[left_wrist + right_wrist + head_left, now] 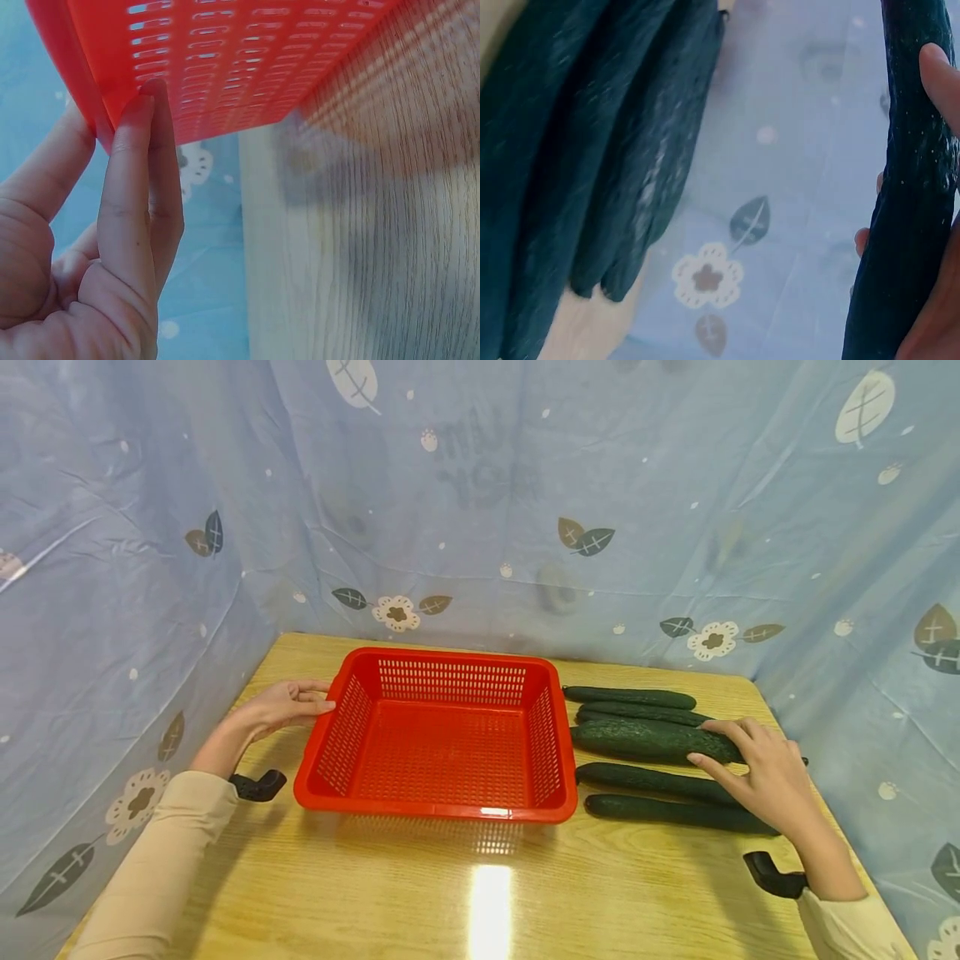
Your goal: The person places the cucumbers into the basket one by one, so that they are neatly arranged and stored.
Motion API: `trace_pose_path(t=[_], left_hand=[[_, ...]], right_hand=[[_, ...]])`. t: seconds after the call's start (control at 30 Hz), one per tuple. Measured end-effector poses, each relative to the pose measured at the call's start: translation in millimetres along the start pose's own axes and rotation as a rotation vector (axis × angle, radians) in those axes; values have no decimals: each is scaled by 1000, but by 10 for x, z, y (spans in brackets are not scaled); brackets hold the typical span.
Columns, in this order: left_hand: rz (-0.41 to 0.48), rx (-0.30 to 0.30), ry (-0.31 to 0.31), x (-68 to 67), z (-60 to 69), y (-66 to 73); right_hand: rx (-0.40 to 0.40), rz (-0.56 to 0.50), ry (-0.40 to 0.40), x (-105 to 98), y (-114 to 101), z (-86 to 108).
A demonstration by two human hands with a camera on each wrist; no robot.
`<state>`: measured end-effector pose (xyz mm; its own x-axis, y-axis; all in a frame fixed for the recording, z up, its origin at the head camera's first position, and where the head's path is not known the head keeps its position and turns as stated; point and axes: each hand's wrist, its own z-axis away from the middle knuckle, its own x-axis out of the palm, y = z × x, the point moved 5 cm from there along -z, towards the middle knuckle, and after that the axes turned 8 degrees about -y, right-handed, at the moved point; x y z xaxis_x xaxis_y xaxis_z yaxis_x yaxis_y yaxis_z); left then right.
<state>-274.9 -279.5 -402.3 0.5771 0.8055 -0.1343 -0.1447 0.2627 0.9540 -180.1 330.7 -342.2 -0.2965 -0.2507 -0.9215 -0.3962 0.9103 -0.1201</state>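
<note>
Left hand (281, 706) pinches red basket (442, 813)'s left rim; right hand (772, 768) grasps one dark cucumber (645, 739), held above other cucumbers (675, 812) lying right of the basket.

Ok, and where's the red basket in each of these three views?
Head: the red basket sits near the middle of the picture.
Left wrist: its slotted wall spans much of the top.
Right wrist: not in it.
Shared landmark: the blue patterned cloth, visible in all three.
</note>
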Motion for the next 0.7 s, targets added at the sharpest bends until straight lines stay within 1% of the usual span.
trace_pose_path(t=[0.2, 0.3, 0.47, 0.7], left_hand=[[1, -11, 0, -2, 14, 9], [0, -14, 3, -7, 16, -12], [-13, -39, 9, -24, 9, -47], [-20, -42, 7, -19, 8, -24]], right_hand=[[-21, -4, 17, 24, -178, -257], [-37, -1, 21, 51, -286, -408], [-45, -20, 11, 94, -465, -633], [-57, -15, 24, 156, -673, -928]])
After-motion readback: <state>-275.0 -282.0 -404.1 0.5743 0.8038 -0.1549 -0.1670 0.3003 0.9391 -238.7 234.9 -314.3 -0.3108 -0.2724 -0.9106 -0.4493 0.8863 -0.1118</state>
